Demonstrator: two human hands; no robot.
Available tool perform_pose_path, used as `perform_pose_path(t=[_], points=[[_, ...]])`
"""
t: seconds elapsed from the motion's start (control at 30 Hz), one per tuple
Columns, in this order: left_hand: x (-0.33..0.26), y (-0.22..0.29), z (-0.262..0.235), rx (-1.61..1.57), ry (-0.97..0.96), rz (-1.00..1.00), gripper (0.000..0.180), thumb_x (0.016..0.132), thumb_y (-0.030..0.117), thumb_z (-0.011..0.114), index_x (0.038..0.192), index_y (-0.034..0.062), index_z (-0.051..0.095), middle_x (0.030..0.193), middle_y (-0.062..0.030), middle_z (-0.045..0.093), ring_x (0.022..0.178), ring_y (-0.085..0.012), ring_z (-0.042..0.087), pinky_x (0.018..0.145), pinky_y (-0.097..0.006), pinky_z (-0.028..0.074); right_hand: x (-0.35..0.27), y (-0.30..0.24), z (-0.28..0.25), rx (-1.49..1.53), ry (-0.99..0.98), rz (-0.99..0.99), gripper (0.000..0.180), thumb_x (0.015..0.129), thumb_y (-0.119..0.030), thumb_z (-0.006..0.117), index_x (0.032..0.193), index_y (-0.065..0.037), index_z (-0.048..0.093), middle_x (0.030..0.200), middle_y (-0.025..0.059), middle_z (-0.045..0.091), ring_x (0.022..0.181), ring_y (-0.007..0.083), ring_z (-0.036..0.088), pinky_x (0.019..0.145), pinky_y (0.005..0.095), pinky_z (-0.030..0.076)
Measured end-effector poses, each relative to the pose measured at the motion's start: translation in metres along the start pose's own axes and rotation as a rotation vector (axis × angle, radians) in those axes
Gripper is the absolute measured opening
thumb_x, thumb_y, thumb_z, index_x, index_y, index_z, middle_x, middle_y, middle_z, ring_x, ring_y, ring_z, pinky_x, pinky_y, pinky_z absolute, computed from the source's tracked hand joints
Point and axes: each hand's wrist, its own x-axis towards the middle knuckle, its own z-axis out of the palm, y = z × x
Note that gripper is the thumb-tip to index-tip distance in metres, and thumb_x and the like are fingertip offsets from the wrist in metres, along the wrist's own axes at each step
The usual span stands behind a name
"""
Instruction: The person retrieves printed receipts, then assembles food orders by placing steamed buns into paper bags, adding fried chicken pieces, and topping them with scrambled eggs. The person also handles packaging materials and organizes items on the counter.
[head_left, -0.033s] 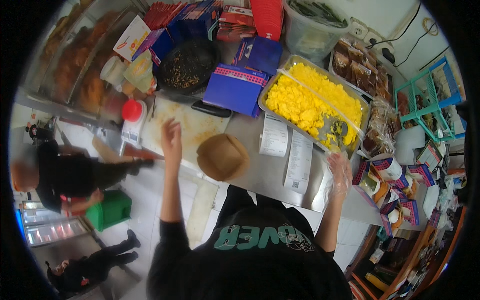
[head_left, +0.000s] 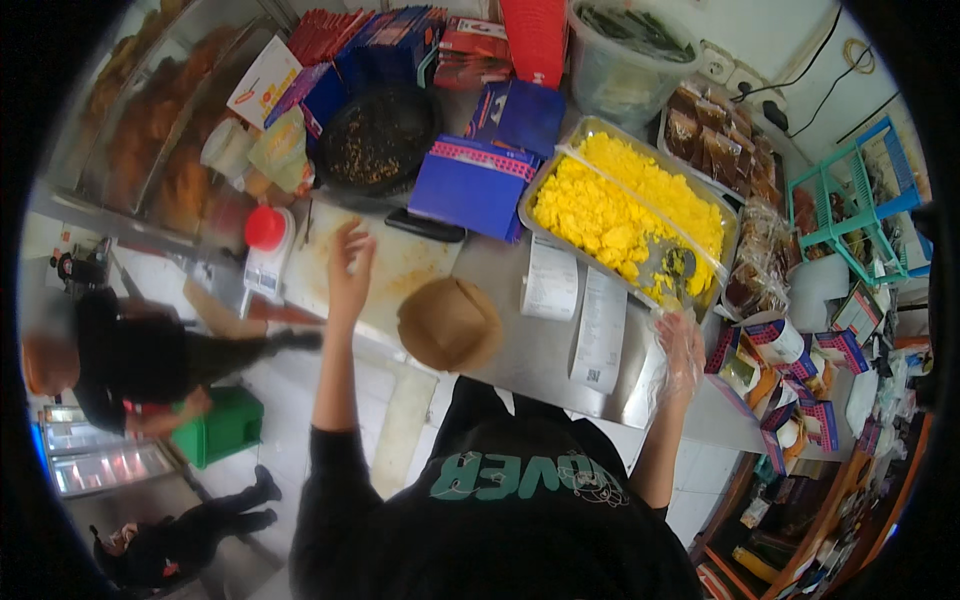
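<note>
Single head-worn fisheye, looking steeply down, counter [head_left: 540,350] close below, edges bent

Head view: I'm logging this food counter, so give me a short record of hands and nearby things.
left hand: bare, raised over the pale cutting board, holding nothing
right hand: in a clear plastic glove, at the counter edge below the tray
between hands: round brown paper on the steel counter
tray: metal, filled with yellow food
slips: two white receipts

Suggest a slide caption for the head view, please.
Left hand over a cutting board, gloved right hand near a tray of yellow food.
</note>
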Motion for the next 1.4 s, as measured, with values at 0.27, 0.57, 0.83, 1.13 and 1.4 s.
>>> perform_pose_path(t=[0.27, 0.57, 0.83, 1.13, 1.4], points=[[0.227, 0.003, 0.131, 0.461, -0.476, 0.246, 0.058, 0.081, 0.046, 0.072, 0.121, 0.0046, 0.062, 0.118, -0.0201, 0.063, 0.110, -0.0344, 0.061, 0.093, -0.045, 0.047, -0.031, -0.006, 0.071, 0.038, 0.065, -0.009, 0.036, 0.096, -0.030, 0.063, 0.114, 0.001, 0.061, 0.104, 0.0113, 0.068, 0.085, 0.0179, 0.065, 0.082, 0.0295, 0.048], [0.263, 0.007, 0.162, 0.949, -0.955, 0.251, 0.094, 0.060, 0.064, 0.079, 0.130, 0.0069, 0.055, 0.124, -0.0193, 0.062, 0.121, -0.0394, 0.055, 0.102, -0.054, 0.038, -0.079, -0.006, 0.070, -0.106, 0.166, -0.036, 0.035, 0.097, -0.026, 0.062, 0.115, 0.004, 0.059, 0.108, 0.0132, 0.066, 0.090, 0.0175, 0.064, 0.086, 0.0303, 0.049], [0.245, 0.053, 0.097, 0.729, -0.762, 0.436, 0.047, 0.059, 0.041, 0.086, 0.091, 0.0095, 0.073, 0.098, -0.0110, 0.069, 0.102, -0.0336, 0.060, 0.092, -0.053, 0.040, -0.086, -0.033, 0.098, 0.016, 0.313, -0.069, 0.033, 0.096, -0.028, 0.062, 0.112, 0.002, 0.061, 0.103, 0.0107, 0.067, 0.083, 0.0157, 0.063, 0.081, 0.0284, 0.050], [0.109, 0.195, 0.024, 0.006, -0.496, 0.878, 0.014, 0.072, 0.010, 0.077, 0.084, 0.0046, 0.071, 0.077, -0.0110, 0.063, 0.068, -0.0277, 0.062, 0.059, -0.036, 0.050, -0.099, -0.105, 0.202, -0.341, -0.118, -0.788, 0.027, 0.088, -0.015, 0.067, 0.112, -0.004, 0.061, 0.119, 0.0163, 0.063, 0.115, 0.0309, 0.059, 0.101, 0.0399, 0.044], [0.008, 0.227, 0.016, -0.029, -0.533, 1.728, 0.032, 0.062, 0.013, 0.068, 0.094, 0.0113, 0.074, 0.080, 0.0023, 0.059, 0.068, -0.0164, 0.057, 0.055, -0.028, 0.047, -0.050, -0.038, 0.134, -0.200, -0.384, -0.646, 0.046, 0.089, -0.023, 0.068, 0.129, -0.002, 0.057, 0.128, 0.0157, 0.059, 0.115, 0.0229, 0.059, 0.097, 0.0362, 0.048]])
